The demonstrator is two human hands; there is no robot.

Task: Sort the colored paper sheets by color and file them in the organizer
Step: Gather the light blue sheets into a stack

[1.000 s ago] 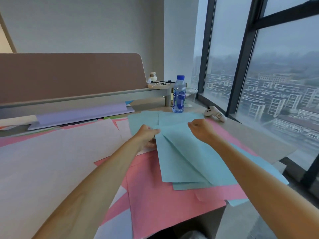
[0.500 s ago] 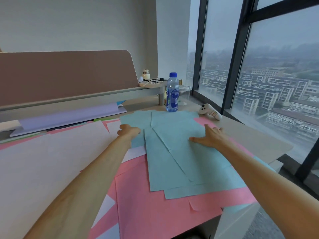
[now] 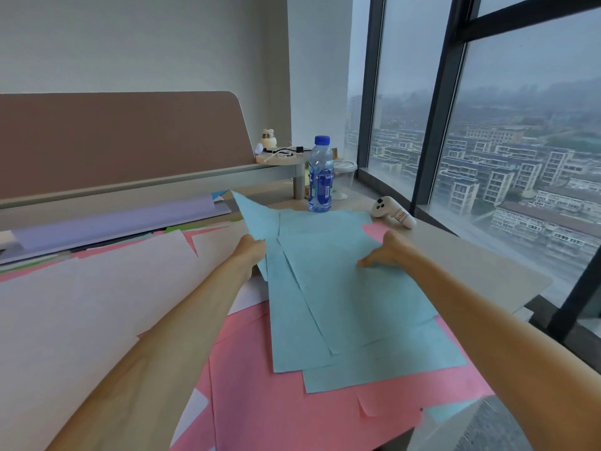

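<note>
The counter (image 3: pixel 471 265) runs along the window, with the water bottle (image 3: pixel 320 177) standing at its far edge. Left of the bottle and behind it rises a brown divider panel (image 3: pixel 113 141). Well to the bottle's near left, large pale sheets (image 3: pixel 81 304) cover the counter. Pink sheets (image 3: pixel 276 402) lie nearer the camera than the bottle, partly under the pale ones and reaching the counter's near edge. Straight in front of the bottle, on top of the pink, a fanned pile of blue sheets (image 3: pixel 341 304) lies, its far edge just short of the bottle's base. A lavender sheet (image 3: pixel 113 219) lies left of the bottle at the panel's foot. The left hand (image 3: pixel 252 252), near left of the bottle, pinches the raised blue sheet (image 3: pixel 257 216), whose corner stands up off the pile. The right hand (image 3: pixel 387 252), near right of the bottle, presses its close-set fingertips onto the pile. A white controller (image 3: pixel 392 212) lies just right of the bottle.
</note>
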